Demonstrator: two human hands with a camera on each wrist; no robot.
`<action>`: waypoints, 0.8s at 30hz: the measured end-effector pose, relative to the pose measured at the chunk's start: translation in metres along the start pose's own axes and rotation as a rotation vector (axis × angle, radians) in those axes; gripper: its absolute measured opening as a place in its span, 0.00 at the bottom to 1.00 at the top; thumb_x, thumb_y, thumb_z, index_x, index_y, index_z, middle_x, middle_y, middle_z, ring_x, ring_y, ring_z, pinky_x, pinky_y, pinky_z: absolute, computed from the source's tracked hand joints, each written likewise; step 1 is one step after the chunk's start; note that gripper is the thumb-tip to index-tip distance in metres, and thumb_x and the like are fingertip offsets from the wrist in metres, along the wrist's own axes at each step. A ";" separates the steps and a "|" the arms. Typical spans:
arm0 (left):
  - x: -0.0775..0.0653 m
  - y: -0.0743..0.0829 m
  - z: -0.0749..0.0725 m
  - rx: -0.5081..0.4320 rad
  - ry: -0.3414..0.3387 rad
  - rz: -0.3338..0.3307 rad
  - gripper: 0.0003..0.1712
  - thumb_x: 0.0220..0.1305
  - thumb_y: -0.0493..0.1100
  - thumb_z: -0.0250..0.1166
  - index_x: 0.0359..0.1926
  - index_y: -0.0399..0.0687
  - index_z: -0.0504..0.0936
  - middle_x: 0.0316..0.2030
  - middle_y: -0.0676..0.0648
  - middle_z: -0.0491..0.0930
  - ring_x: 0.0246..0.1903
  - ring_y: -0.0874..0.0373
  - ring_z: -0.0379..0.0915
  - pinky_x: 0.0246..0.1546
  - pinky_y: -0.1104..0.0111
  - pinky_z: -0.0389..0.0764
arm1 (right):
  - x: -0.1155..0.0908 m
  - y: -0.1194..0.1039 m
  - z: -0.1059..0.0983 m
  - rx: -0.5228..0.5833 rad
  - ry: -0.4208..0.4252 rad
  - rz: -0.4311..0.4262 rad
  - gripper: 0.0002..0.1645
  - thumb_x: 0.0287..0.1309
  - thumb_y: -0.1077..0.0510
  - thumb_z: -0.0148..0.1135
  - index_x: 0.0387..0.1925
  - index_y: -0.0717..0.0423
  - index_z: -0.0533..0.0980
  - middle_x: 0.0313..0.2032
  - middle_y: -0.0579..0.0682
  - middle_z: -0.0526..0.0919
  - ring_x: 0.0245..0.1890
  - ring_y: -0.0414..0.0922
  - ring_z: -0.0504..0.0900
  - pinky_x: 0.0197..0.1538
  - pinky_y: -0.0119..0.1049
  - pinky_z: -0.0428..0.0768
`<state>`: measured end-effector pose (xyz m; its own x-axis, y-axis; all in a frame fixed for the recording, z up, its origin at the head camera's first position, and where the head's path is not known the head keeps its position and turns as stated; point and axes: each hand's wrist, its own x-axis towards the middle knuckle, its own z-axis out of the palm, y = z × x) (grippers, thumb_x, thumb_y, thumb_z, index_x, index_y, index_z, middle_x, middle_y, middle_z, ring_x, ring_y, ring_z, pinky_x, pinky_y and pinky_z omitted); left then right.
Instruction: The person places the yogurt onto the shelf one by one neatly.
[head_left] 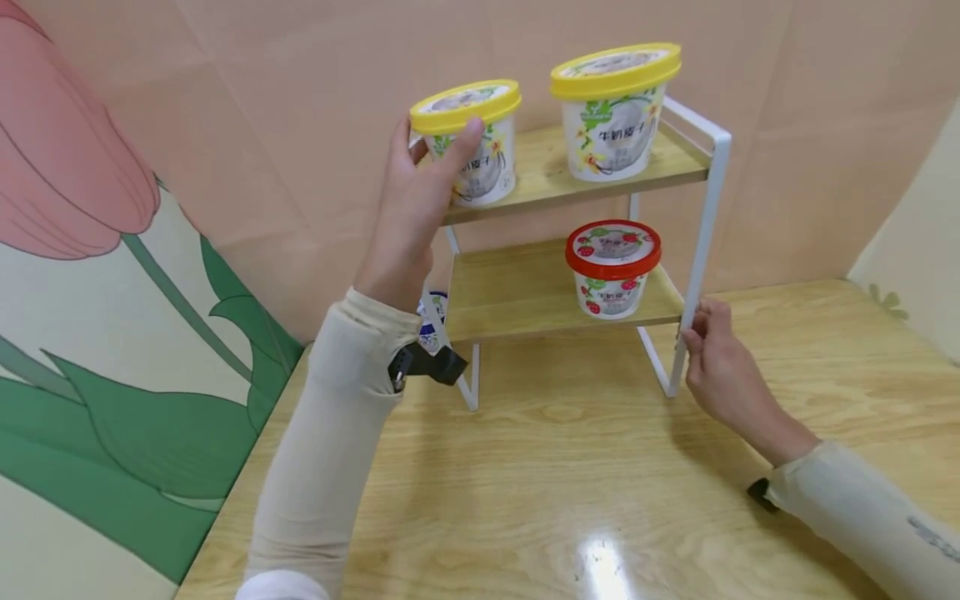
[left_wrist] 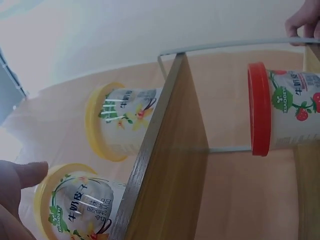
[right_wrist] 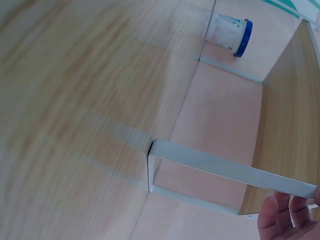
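Observation:
My left hand (head_left: pixel 416 196) holds a yellow-lidded white tub (head_left: pixel 487 171) at the left end of the shelf rack's upper board (head_left: pixel 536 187), thumb in front and fingers round the far side. To its right on the same board stands another yellow-lidded tub (head_left: pixel 611 137). A red-lidded tub with strawberry print (head_left: pixel 611 292) sits on the lower board (head_left: pixel 510 296). At the rack's right side, my right hand (head_left: pixel 727 375) grips the white metal leg (head_left: pixel 697 267) with curled fingers. The right wrist view shows those fingers (right_wrist: pixel 270 212) against the frame.
A blue-lidded tub (right_wrist: pixel 230 35) stands on the wooden table (head_left: pixel 540 492) beyond the rack's left leg, mostly hidden in the head view. A peach backdrop (head_left: pixel 322 108) hangs behind the rack. A tulip-printed panel (head_left: pixel 150 400) borders the table's left side.

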<state>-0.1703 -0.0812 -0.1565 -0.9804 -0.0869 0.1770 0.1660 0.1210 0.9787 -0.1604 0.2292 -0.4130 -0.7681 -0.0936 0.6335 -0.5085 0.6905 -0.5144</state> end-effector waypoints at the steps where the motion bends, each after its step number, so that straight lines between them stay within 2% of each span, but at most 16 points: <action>1: -0.002 -0.001 0.000 0.006 0.009 -0.006 0.56 0.60 0.62 0.69 0.79 0.68 0.42 0.73 0.60 0.58 0.71 0.59 0.58 0.73 0.62 0.62 | 0.000 0.000 0.000 0.001 0.003 0.000 0.15 0.72 0.70 0.45 0.55 0.68 0.56 0.39 0.73 0.79 0.37 0.68 0.82 0.39 0.64 0.80; 3: -0.009 -0.004 -0.002 0.004 0.023 0.004 0.58 0.59 0.61 0.70 0.79 0.69 0.41 0.76 0.61 0.52 0.73 0.58 0.54 0.74 0.62 0.61 | -0.001 0.000 -0.001 0.003 0.005 -0.002 0.15 0.71 0.70 0.45 0.55 0.67 0.56 0.39 0.73 0.79 0.37 0.68 0.82 0.39 0.64 0.81; 5: -0.019 -0.011 -0.005 -0.026 0.033 0.053 0.56 0.60 0.57 0.70 0.79 0.67 0.43 0.76 0.60 0.52 0.73 0.58 0.54 0.74 0.63 0.61 | -0.001 0.000 -0.001 0.003 0.003 -0.005 0.15 0.71 0.71 0.45 0.55 0.67 0.56 0.39 0.73 0.79 0.36 0.68 0.82 0.39 0.64 0.81; 10: -0.048 -0.038 -0.017 -0.139 0.031 0.237 0.40 0.66 0.44 0.65 0.75 0.59 0.56 0.73 0.53 0.60 0.70 0.58 0.61 0.71 0.64 0.66 | -0.001 0.000 -0.001 -0.001 -0.005 -0.010 0.15 0.71 0.71 0.44 0.56 0.67 0.56 0.38 0.71 0.79 0.37 0.67 0.82 0.38 0.63 0.82; 12: -0.059 -0.052 -0.024 -0.165 0.030 0.275 0.36 0.68 0.40 0.62 0.73 0.56 0.60 0.71 0.51 0.63 0.68 0.58 0.64 0.69 0.63 0.69 | -0.001 -0.001 0.000 -0.002 -0.005 -0.007 0.15 0.72 0.71 0.44 0.56 0.67 0.56 0.38 0.71 0.79 0.37 0.67 0.82 0.38 0.63 0.81; 16: -0.076 -0.084 -0.034 -0.162 0.046 0.294 0.31 0.69 0.35 0.59 0.72 0.49 0.64 0.68 0.49 0.69 0.65 0.55 0.70 0.66 0.64 0.72 | -0.002 -0.002 0.001 -0.008 0.003 -0.007 0.15 0.72 0.71 0.44 0.56 0.67 0.56 0.38 0.71 0.79 0.37 0.67 0.82 0.38 0.63 0.81; 18: -0.080 -0.101 -0.037 -0.130 0.057 0.287 0.29 0.69 0.33 0.59 0.70 0.48 0.68 0.66 0.50 0.72 0.63 0.53 0.72 0.63 0.65 0.75 | -0.002 -0.002 0.001 -0.013 0.002 -0.010 0.15 0.72 0.71 0.44 0.56 0.67 0.56 0.39 0.71 0.79 0.37 0.67 0.82 0.38 0.63 0.81; 24: -0.078 -0.147 -0.045 -0.003 0.129 0.237 0.21 0.65 0.30 0.62 0.59 0.41 0.76 0.56 0.44 0.79 0.53 0.53 0.77 0.52 0.68 0.78 | -0.001 -0.001 0.001 -0.019 0.014 -0.016 0.16 0.71 0.72 0.45 0.56 0.67 0.56 0.38 0.70 0.79 0.35 0.66 0.82 0.36 0.61 0.80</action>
<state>-0.1132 -0.1365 -0.3098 -0.8924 -0.1822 0.4128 0.3897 0.1500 0.9086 -0.1594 0.2277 -0.4142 -0.7542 -0.0949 0.6497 -0.5132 0.7024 -0.4932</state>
